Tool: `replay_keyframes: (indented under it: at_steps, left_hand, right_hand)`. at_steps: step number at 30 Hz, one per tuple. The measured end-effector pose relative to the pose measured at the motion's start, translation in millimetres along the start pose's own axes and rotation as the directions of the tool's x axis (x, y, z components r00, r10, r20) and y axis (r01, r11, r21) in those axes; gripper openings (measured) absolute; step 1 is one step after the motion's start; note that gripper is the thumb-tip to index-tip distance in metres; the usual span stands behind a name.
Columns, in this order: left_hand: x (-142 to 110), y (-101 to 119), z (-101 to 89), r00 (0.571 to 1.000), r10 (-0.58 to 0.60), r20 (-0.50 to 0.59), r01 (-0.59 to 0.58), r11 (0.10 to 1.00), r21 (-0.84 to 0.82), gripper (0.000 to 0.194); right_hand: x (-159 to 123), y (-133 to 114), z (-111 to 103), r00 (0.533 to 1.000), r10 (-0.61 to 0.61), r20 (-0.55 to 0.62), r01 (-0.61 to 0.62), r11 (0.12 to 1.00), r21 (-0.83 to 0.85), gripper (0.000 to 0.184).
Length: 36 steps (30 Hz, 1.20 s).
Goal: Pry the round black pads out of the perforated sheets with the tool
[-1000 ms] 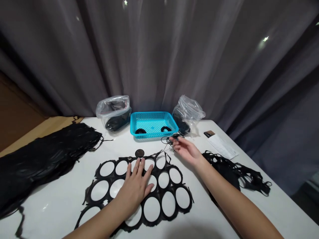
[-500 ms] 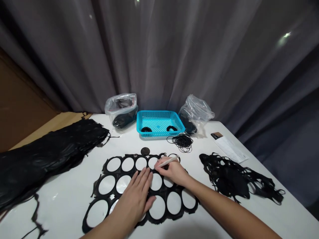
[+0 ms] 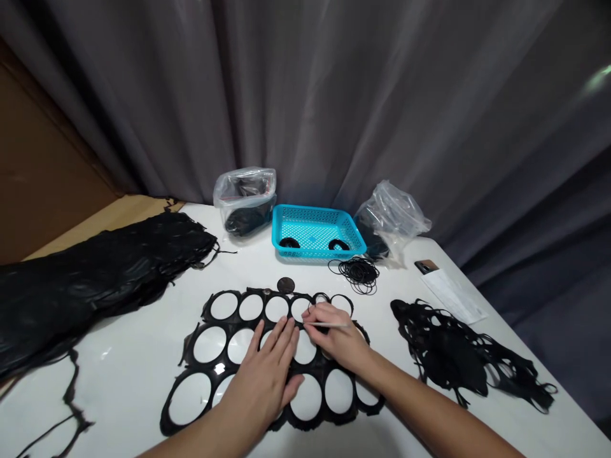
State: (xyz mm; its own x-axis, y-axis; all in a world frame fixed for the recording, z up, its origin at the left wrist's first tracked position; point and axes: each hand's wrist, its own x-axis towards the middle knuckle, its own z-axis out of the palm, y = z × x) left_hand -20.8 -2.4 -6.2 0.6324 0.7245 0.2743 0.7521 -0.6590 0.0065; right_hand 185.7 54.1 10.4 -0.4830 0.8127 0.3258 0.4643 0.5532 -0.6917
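A black sheet [image 3: 232, 334] with rows of round holes lies flat on the white table. My left hand [image 3: 270, 362] rests on its middle, palm down, fingers stretched out. My right hand [image 3: 338, 336] pinches a thin, pale, pen-like tool [image 3: 329, 325], its tip at the rim of a hole in the far row. A thin black strand shows by the right fingertips. Just beyond the sheet's far edge lies a small dark disc [image 3: 286, 285]. My hands cover several of the holes.
Behind the sheet stands a blue basket [image 3: 319, 253] holding black ring bundles, between two plastic bags [image 3: 245, 197] [image 3: 396, 213]. Loose black rings [image 3: 360, 273] lie before it. Black scraps [image 3: 458, 359], a paper [image 3: 456, 298] and a phone [image 3: 424, 266] are right; stacked black sheets [image 3: 95, 273] are left.
The view has shifted slightly. My right hand has turned the pen-like tool from slanting to nearly level, moving along the hole's rim. My left hand stays flat on the sheet.
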Motion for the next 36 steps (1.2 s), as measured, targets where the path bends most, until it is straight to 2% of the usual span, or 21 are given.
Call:
replay_keyframes:
  at_steps: [2,4,6,7,9,11,13,15,16,18,20,24,29,31,33,36]
  left_hand:
    - [0.1,0.1,0.3,1.0,0.008,0.001,-0.008,1.0,0.008,0.057]
    - [0.4,0.3,0.6,1.0,0.007,0.005,-0.007,1.0,0.007,0.057]
    - [0.6,0.7,0.7,1.0,-0.006,0.01,0.006,1.0,-0.001,0.056]
    - [0.7,0.8,0.6,1.0,-0.011,0.01,0.011,1.0,-0.006,0.055]
    - [0.8,1.0,0.0,1.0,-0.016,0.007,0.016,1.0,-0.012,0.055]
    - [0.8,0.9,-1.1,1.0,-0.015,0.005,0.016,1.0,-0.017,0.055]
    - [0.7,0.8,-2.6,1.0,-0.013,0.017,0.014,1.0,-0.021,0.056]
    - [0.6,0.8,-4.0,0.999,-0.019,0.036,0.02,1.0,-0.022,0.056]
    - [0.6,0.9,-4.7,0.999,-0.024,0.045,0.025,0.999,-0.023,0.055]
    - [0.5,1.1,-5.8,0.998,-0.031,0.056,0.032,0.999,-0.028,0.055]
    - [0.3,1.1,-6.4,0.998,-0.03,0.061,0.032,0.999,-0.032,0.056]
    - [-0.6,0.1,-5.8,0.998,-0.03,0.051,0.032,0.999,-0.034,0.055]
    - [-1.2,-1.0,-4.3,0.999,-0.05,0.018,0.051,0.996,-0.068,0.056]
    - [-1.0,-1.4,-4.8,0.998,-0.061,0.03,0.063,0.995,-0.078,0.059]
    - [-0.8,-2.2,-5.3,0.996,-0.068,0.052,0.072,0.994,-0.079,0.06]
    - [-1.0,-3.9,-5.2,0.996,-0.067,0.05,0.072,0.994,-0.087,0.059]
  right_hand:
    - [1.2,6.0,0.2,0.99,-0.12,0.074,0.128,0.985,-0.115,0.012]
    - [9.7,18.7,-9.6,0.984,-0.159,0.084,0.174,0.959,-0.225,0.014]
    - [23.7,35.6,-29.8,0.992,-0.099,-0.072,0.072,0.947,-0.312,0.016]
    - [31.3,43.7,-41.7,0.976,-0.048,-0.213,-0.031,0.935,-0.354,0.018]
    - [43.9,55.1,-61.8,0.908,0.08,-0.412,-0.23,0.917,-0.328,0.018]
    - [50.5,57.0,-69.0,0.864,0.21,-0.457,-0.335,0.919,-0.21,0.018]
    - [51.3,50.5,-61.2,0.881,0.321,-0.348,-0.36,0.932,-0.049,0.021]
    - [49.0,40.2,-45.5,0.888,0.432,-0.156,-0.396,0.893,0.214,0.024]
    - [47.7,35.2,-38.0,0.879,0.474,-0.057,-0.423,0.829,0.367,0.025]
    - [46.5,27.4,-28.0,0.848,0.518,0.111,-0.464,0.625,0.627,0.027]
    - [47.3,23.4,-26.3,0.831,0.517,0.205,-0.476,0.471,0.742,0.03]
    - [51.0,21.9,-33.7,0.79,0.481,0.379,-0.539,0.249,0.805,0.03]
    - [47.1,20.0,-39.2,0.748,0.43,0.505,-0.584,0.064,0.809,0.029]
    - [42.0,19.2,-42.0,0.752,0.394,0.528,-0.584,0.026,0.812,0.028]
    - [37.3,19.9,-45.6,0.759,0.379,0.529,-0.579,0.023,0.815,0.027]
    - [35.6,26.5,-52.4,0.754,0.446,0.483,-0.547,0.02,0.837,0.025]
